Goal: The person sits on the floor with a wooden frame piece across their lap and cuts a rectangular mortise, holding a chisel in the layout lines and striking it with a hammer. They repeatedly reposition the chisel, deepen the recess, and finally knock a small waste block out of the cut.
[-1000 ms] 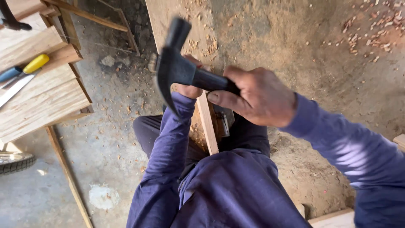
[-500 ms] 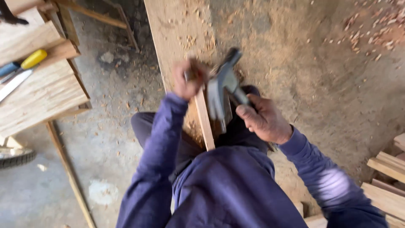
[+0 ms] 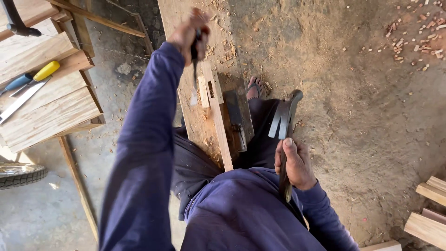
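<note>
Left hand (image 3: 188,32) fingers gripping chisel (image 3: 195,62) above mortised wood strip (image 3: 217,116); right hand (image 3: 294,163) fingers wrapped around claw hammer (image 3: 283,123), right of strip.

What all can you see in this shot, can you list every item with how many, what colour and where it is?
chisel: one, dark, raised in the left hand above the strip
hammer: one, dark claw type, in the right hand
wood strip: one, pale, with a mortise slot, lying on the board
board: one, tan, running away from the person
flat tool: one, dark, lying on the board beside the strip
stacked planks: several, pale, far left
hand tools: one yellow handle, one blue, on the planks
tyre: one, black, left edge
wood offcuts: several, pale, lower right
wood chips: many, reddish, upper right
foot: one, in a sandal
left hand: fingers closed
right hand: fingers closed
</note>
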